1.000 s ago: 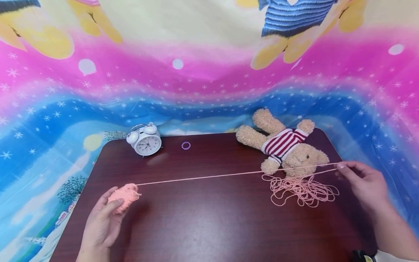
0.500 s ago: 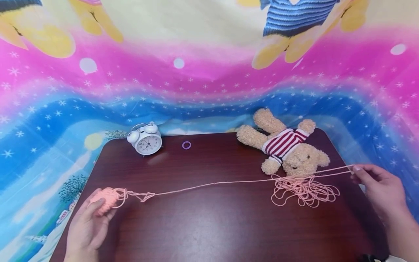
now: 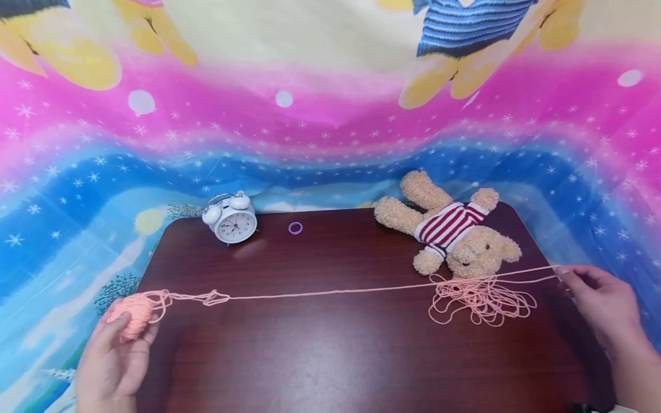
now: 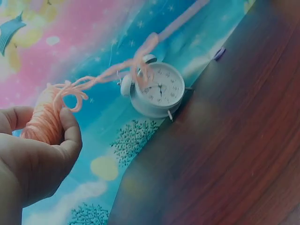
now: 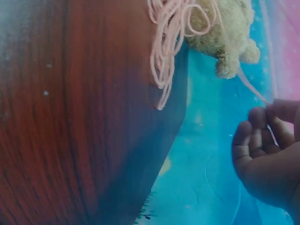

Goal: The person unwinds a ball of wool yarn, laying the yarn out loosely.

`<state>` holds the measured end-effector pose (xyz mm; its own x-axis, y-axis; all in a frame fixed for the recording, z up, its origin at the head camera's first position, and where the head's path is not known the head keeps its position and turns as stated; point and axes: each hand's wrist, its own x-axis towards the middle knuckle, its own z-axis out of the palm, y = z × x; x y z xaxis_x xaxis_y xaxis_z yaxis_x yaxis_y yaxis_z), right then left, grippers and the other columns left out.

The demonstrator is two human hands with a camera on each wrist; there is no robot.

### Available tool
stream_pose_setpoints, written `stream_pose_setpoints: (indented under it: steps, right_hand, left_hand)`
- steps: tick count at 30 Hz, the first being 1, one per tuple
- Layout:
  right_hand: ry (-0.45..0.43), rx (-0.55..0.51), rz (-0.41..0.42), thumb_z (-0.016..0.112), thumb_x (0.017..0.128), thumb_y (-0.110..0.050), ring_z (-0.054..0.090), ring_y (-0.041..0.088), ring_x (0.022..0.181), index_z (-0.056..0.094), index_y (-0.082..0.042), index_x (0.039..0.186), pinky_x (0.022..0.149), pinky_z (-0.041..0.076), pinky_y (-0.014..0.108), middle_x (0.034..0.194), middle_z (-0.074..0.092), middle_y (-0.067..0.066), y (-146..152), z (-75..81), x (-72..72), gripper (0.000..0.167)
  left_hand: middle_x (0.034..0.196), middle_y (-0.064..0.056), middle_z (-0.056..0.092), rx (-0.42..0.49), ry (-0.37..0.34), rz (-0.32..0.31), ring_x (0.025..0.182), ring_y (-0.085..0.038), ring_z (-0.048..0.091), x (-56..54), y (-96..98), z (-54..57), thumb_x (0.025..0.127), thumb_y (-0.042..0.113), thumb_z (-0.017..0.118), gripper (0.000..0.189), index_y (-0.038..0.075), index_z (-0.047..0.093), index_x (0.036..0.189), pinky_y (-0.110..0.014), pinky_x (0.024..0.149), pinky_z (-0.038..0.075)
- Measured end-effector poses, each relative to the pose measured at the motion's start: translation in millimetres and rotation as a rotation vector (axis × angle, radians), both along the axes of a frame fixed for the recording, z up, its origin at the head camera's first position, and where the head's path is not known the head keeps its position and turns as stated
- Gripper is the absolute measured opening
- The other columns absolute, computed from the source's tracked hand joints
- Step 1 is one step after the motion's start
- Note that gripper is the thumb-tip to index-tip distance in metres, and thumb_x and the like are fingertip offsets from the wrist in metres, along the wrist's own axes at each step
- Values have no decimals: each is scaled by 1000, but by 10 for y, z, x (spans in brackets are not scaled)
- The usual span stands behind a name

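Note:
My left hand (image 3: 116, 358) grips a small ball of peach yarn (image 3: 135, 315) over the table's left side. In the left wrist view the thumb and fingers curl round the wound yarn (image 4: 46, 121). A looped tangle (image 3: 212, 297) has come out of the ball, and from it one strand (image 3: 335, 292) stretches across to the right. Past the table's right edge, my right hand (image 3: 601, 301) pinches the yarn between thumb and forefinger. Two strands run from those fingertips back toward a loose heap of yarn (image 3: 480, 301) on the table.
A teddy bear (image 3: 449, 229) in a striped shirt lies at the back right, its head against the yarn heap. A white alarm clock (image 3: 234, 223) stands at the back left, beside a purple ring (image 3: 295, 228). Printed cloth (image 3: 330, 137) hangs behind the brown table (image 3: 320, 350).
My left hand has moved left with the ball, and a tangle of loops has pulled out of it. The right hand has shifted right and slightly down, still pinching the yarn.

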<state>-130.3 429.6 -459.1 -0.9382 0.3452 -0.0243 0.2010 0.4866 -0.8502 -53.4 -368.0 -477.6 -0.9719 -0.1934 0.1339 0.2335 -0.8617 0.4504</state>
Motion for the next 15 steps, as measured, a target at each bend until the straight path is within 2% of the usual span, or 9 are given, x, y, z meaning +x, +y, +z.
stream_pose_setpoints:
  steps: [4,8,11,13,15]
  right_hand:
    - [-38,213,141,68,102,-35,60,-8,73,74,-15,107,61,47,17,82,70,-20,-46,-94,-29,22]
    - [-50,380,217,68,101,-40,54,0,82,72,-8,117,62,41,26,94,74,2,-149,-117,-63,36]
    - [-37,421,252,69,100,-39,56,9,82,72,-9,119,61,41,27,105,72,17,-264,-86,-84,35]
    - [-9,413,274,71,100,-34,59,10,80,72,-8,118,60,43,26,106,72,19,-349,-63,-93,32]
    - [20,395,297,72,99,-28,60,7,71,71,-6,118,54,43,27,99,74,17,-436,-44,-94,29]
  left_hand:
    - [125,-23,60,-24,17,-5,108,-37,66,-24,113,74,108,-8,22,35,-5,47,132,-45,92,58]
    - [125,-22,59,-36,32,-14,108,-36,66,-74,216,152,107,-8,23,35,-3,46,134,-44,92,58]
    - [126,-23,59,-35,57,-47,108,-37,66,-103,282,196,107,-7,20,37,-3,46,133,-45,93,58]
    - [126,-23,58,-60,71,-66,108,-37,66,-119,329,219,107,-7,19,36,-4,45,133,-45,94,59]
    - [126,-24,59,-81,83,-85,109,-37,66,-134,382,239,107,-7,19,36,-4,45,133,-45,95,59]
